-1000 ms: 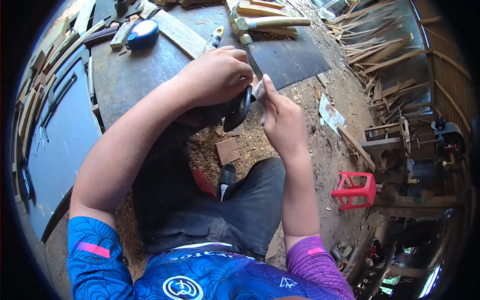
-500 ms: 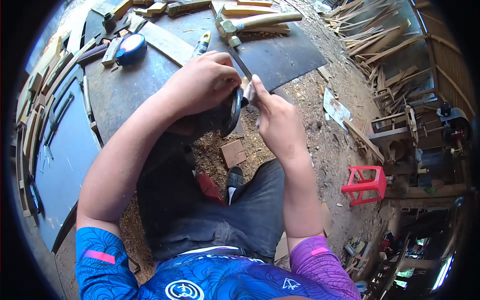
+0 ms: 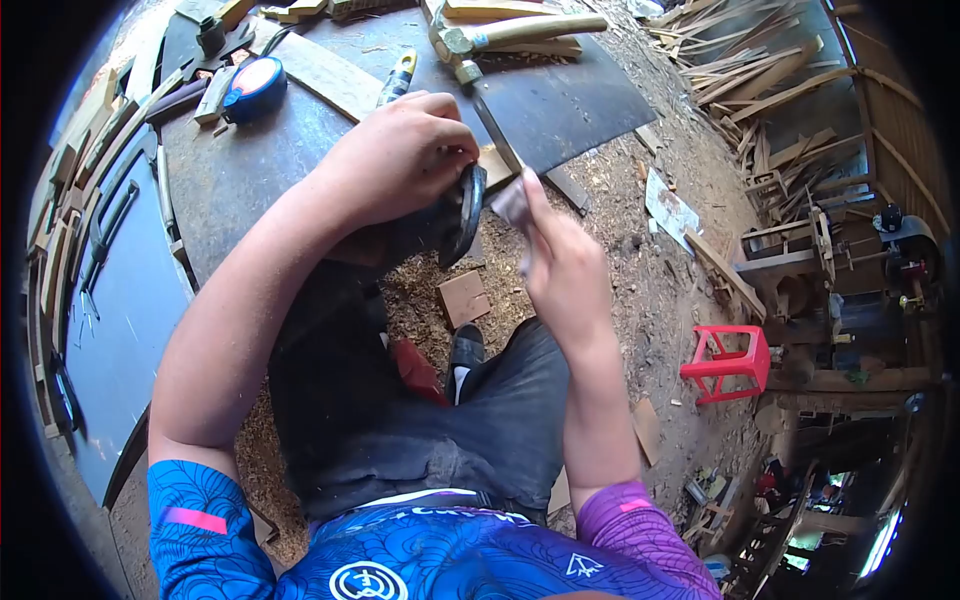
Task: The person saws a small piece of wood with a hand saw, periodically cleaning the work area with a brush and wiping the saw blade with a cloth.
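Person: seated, seen from above; blue patterned shirt nearest the camera, dark trousers, one shoe (image 3: pixel 461 352) on the sawdust floor below the hands.
Red stool (image 3: pixel 728 363): on the floor to the right, well apart from the person.
Wood offcut (image 3: pixel 464 298): flat square piece on the floor just beyond the shoe.
Right hand (image 3: pixel 560 262): fingers pinched narrow on a small pale scrap, likely sandpaper (image 3: pixel 511 203), held up with the scrap touching or just beside the dark piece; which of the two I cannot tell.
Left hand (image 3: pixel 400 155): closed around a dark curved piece (image 3: pixel 462 215), gripping its upper part so that its rim faces the right hand; what the piece is I cannot tell.
Place of the dark piece: between the two hands, above the near edge of the tabletop (image 3: pixel 260 170), over the floor.
Blade (image 3: pixel 497 132): thin metal strip running far from the hands, its near end hidden behind them.
Tape measure (image 3: pixel 254 89): blue, on the tabletop far left.
Hammer (image 3: pixel 510 35): wooden handle, lying on the dark sheet at the far side.
Wood slats (image 3: pixel 740 60): loose heap on the ground far right.
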`<state>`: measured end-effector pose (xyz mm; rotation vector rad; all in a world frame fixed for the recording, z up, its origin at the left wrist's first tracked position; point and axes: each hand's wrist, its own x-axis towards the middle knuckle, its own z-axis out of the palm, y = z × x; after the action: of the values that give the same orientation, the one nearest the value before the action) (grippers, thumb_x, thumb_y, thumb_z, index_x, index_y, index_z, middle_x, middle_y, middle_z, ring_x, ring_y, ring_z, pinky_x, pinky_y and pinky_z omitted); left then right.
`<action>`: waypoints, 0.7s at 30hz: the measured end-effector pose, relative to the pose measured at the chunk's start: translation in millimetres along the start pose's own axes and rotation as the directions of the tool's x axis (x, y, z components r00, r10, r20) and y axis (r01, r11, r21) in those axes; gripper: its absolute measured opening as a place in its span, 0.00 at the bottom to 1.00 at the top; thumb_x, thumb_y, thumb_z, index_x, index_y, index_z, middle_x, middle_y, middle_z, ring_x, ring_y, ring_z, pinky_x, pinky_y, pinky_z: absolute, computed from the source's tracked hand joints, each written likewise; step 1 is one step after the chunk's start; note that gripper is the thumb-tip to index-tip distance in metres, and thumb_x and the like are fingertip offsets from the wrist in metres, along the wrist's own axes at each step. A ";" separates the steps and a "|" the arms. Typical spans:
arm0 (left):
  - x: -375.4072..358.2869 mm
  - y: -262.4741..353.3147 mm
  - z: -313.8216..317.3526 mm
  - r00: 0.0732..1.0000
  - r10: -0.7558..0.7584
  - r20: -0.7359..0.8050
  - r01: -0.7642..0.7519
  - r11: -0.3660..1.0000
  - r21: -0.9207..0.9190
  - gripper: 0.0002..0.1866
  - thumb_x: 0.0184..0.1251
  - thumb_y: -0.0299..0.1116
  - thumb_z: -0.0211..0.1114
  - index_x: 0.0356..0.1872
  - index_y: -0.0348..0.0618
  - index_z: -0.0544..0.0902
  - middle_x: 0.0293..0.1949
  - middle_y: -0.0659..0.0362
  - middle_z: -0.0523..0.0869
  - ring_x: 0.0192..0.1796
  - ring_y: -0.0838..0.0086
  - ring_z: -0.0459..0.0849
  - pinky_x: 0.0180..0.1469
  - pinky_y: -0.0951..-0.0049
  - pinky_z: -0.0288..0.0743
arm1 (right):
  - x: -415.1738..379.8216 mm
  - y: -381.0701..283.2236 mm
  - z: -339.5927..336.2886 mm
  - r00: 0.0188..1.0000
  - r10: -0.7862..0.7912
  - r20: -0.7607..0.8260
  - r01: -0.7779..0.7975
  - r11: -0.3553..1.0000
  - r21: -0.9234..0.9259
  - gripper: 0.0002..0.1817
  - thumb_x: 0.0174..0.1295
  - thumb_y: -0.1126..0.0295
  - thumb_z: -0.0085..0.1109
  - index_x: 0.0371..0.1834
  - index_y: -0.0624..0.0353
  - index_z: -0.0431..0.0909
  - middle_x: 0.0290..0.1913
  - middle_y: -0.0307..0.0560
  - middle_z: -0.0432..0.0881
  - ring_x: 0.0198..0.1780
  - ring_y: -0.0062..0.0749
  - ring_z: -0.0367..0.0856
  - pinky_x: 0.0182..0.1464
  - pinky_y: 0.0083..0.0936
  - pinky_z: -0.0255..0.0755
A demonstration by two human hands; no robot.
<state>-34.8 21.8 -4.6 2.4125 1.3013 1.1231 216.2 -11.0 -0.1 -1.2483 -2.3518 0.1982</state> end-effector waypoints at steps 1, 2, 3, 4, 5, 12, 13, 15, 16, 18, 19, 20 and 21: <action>0.2 0.9 -1.8 1.000 -0.005 -0.015 0.005 1.000 0.002 0.06 0.68 0.31 0.69 0.41 0.42 0.90 0.41 0.52 0.85 0.48 0.54 0.85 0.53 0.58 0.80 | -14.6 2.1 -2.6 0.999 0.043 0.027 -0.044 0.998 0.043 0.36 0.65 0.82 0.53 0.80 0.50 0.69 0.35 0.55 0.83 0.34 0.52 0.84 0.42 0.48 0.79; 2.4 4.5 -1.8 1.000 -0.021 -0.009 0.021 1.000 0.011 0.06 0.68 0.30 0.69 0.41 0.41 0.90 0.41 0.52 0.85 0.48 0.54 0.85 0.53 0.58 0.80 | -25.9 3.7 -2.1 0.998 -0.006 -0.058 0.013 0.992 0.124 0.37 0.65 0.82 0.54 0.80 0.49 0.68 0.35 0.55 0.83 0.34 0.53 0.84 0.44 0.48 0.78; 3.4 6.5 0.1 0.999 -0.040 -0.005 0.040 0.999 0.019 0.05 0.68 0.29 0.69 0.41 0.41 0.89 0.41 0.52 0.85 0.47 0.54 0.85 0.53 0.58 0.80 | -25.1 8.8 1.0 0.999 -0.021 -0.046 0.027 0.993 0.117 0.37 0.65 0.82 0.54 0.80 0.49 0.68 0.35 0.55 0.83 0.34 0.53 0.84 0.44 0.48 0.78; 6.0 3.0 4.5 1.000 -0.022 -0.003 0.022 0.999 0.032 0.05 0.68 0.28 0.69 0.41 0.40 0.89 0.41 0.51 0.85 0.47 0.53 0.85 0.52 0.58 0.80 | -24.0 7.6 2.1 0.996 -0.049 -0.074 0.056 0.995 0.088 0.38 0.64 0.82 0.54 0.80 0.49 0.68 0.36 0.55 0.84 0.34 0.53 0.84 0.43 0.48 0.78; 5.6 2.1 7.2 1.000 -0.019 0.010 0.019 1.000 0.013 0.05 0.68 0.28 0.69 0.41 0.40 0.89 0.41 0.51 0.85 0.47 0.53 0.85 0.52 0.58 0.80 | -27.8 2.1 1.1 0.993 -0.051 -0.110 0.058 0.997 0.057 0.38 0.64 0.83 0.54 0.81 0.49 0.67 0.36 0.55 0.84 0.35 0.53 0.84 0.43 0.47 0.78; -0.4 6.5 -5.3 0.996 -0.076 0.037 0.078 0.994 -0.081 0.09 0.62 0.21 0.68 0.43 0.40 0.89 0.41 0.51 0.84 0.46 0.57 0.85 0.52 0.60 0.80 | 0.4 5.6 7.6 1.000 0.014 0.009 -0.014 1.000 0.016 0.35 0.66 0.79 0.55 0.79 0.50 0.69 0.36 0.53 0.82 0.34 0.52 0.84 0.41 0.48 0.78; -0.6 4.6 -4.6 0.998 -0.039 0.040 0.041 0.998 -0.056 0.09 0.63 0.21 0.67 0.43 0.40 0.88 0.42 0.51 0.84 0.47 0.56 0.85 0.53 0.60 0.80 | -9.7 5.1 -0.2 1.000 0.002 0.013 -0.003 1.000 0.014 0.35 0.66 0.79 0.55 0.79 0.50 0.69 0.36 0.53 0.82 0.34 0.52 0.84 0.41 0.48 0.78; -0.2 2.2 -2.3 1.000 -0.023 0.021 0.023 0.999 -0.036 0.09 0.63 0.21 0.66 0.43 0.39 0.88 0.43 0.51 0.84 0.47 0.55 0.85 0.53 0.60 0.80 | -34.5 4.7 -18.1 0.999 0.022 0.032 -0.024 0.998 0.055 0.37 0.65 0.80 0.55 0.80 0.50 0.67 0.35 0.54 0.81 0.35 0.51 0.84 0.41 0.49 0.77; 2.5 2.3 0.4 1.000 0.003 -0.001 -0.003 1.000 -0.003 0.08 0.64 0.22 0.65 0.43 0.39 0.88 0.43 0.51 0.84 0.48 0.54 0.85 0.53 0.59 0.80 | -32.0 0.9 -20.7 0.999 0.017 0.046 -0.018 0.999 0.033 0.37 0.64 0.81 0.55 0.80 0.50 0.67 0.34 0.54 0.82 0.35 0.51 0.84 0.41 0.49 0.77; 4.8 4.1 7.3 1.000 -0.005 -0.016 0.006 1.000 0.015 0.07 0.66 0.24 0.64 0.42 0.39 0.87 0.42 0.50 0.84 0.48 0.52 0.85 0.52 0.57 0.80 | -21.3 -5.0 -22.8 0.996 0.024 0.080 -0.019 0.998 -0.056 0.37 0.64 0.81 0.55 0.80 0.49 0.68 0.35 0.55 0.82 0.37 0.52 0.85 0.43 0.50 0.78; 6.1 2.0 8.5 1.000 0.003 -0.018 -0.003 1.000 0.002 0.07 0.65 0.23 0.64 0.42 0.39 0.87 0.41 0.49 0.83 0.47 0.53 0.85 0.51 0.57 0.80 | -8.8 -4.9 -19.1 0.996 0.032 0.088 -0.021 0.992 -0.124 0.36 0.65 0.80 0.55 0.79 0.49 0.69 0.35 0.55 0.83 0.38 0.53 0.86 0.43 0.50 0.78; 5.1 1.7 7.8 1.000 0.003 -0.009 -0.004 1.000 -0.007 0.08 0.64 0.22 0.64 0.42 0.39 0.87 0.41 0.49 0.83 0.47 0.53 0.85 0.51 0.58 0.80 | 7.5 -2.8 -8.6 0.998 0.012 0.068 -0.004 0.993 -0.117 0.34 0.66 0.79 0.55 0.78 0.49 0.70 0.36 0.56 0.83 0.39 0.54 0.86 0.44 0.50 0.79; 3.9 1.8 6.1 1.000 0.003 0.001 -0.003 1.000 -0.013 0.09 0.64 0.22 0.64 0.43 0.39 0.88 0.41 0.50 0.83 0.47 0.53 0.85 0.52 0.58 0.80 | 18.2 -2.3 -4.5 0.998 0.013 0.059 -0.006 0.994 -0.113 0.34 0.66 0.79 0.55 0.78 0.49 0.70 0.36 0.56 0.83 0.39 0.54 0.86 0.44 0.50 0.79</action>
<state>-28.1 24.9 -5.9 2.4066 1.2856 1.1275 207.9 2.2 10.7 -1.3233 -2.4388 0.1080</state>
